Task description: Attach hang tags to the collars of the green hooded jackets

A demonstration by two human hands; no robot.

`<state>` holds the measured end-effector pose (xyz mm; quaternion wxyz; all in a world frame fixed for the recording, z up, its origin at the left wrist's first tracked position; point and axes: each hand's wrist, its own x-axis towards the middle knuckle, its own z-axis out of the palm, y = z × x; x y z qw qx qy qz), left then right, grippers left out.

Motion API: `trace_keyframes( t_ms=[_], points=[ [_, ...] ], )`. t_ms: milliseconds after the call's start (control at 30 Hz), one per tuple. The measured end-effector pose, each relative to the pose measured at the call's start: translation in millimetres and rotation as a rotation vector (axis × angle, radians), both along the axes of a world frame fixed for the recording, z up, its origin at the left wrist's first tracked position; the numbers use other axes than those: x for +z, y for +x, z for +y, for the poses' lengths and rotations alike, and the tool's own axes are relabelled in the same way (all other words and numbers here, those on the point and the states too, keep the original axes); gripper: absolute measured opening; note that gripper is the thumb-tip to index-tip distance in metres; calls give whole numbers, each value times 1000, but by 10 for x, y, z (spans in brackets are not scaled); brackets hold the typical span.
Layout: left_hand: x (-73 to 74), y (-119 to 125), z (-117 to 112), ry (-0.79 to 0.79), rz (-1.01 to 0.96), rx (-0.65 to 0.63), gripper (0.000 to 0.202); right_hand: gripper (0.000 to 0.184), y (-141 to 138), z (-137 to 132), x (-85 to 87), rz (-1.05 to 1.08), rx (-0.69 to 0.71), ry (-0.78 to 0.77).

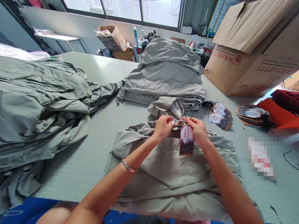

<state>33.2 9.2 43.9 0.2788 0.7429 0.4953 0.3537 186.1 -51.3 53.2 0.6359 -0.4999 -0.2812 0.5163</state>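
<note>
A grey-green jacket [168,174] lies folded on the table [98,149] right in front of me. My left hand [162,126] pinches the jacket's collar area, fingers closed on the fabric. My right hand [198,128] is closed on the black string of a paper hang tag [186,140], which dangles over the jacket between both hands. A silver bangle [128,167] circles my left wrist.
A stack of folded grey jackets [163,77] stands behind, a loose heap of jackets [39,102] at the left. More hang tags [220,116] and a second tag pile [253,115] lie to the right. Cardboard boxes [247,65] fill the right rear; red cloth [280,112] beside them.
</note>
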Motion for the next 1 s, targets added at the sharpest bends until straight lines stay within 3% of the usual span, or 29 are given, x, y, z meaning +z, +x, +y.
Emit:
trace_keyframes(
  t_ms=[200, 300, 533, 733, 1000],
  points=[
    [-412, 82, 74, -58, -146, -41, 20, 44, -61, -71, -345, 14, 53, -65],
    [-504, 39, 36, -60, -185, -80, 19, 46, -73, -118, -506, -20, 36, -140],
    [-474, 70, -14, 56, -146, -194, 14, 36, -112, -116, -490, -46, -16, -138],
    [-459, 79, -25, -33, -225, -116, 10, 20, -129, -169, -469, -7, -6, -132],
    [-456, 92, -27, -104, -283, -66, 7, 21, -242, -177, -501, -41, -165, -131]
  ],
)
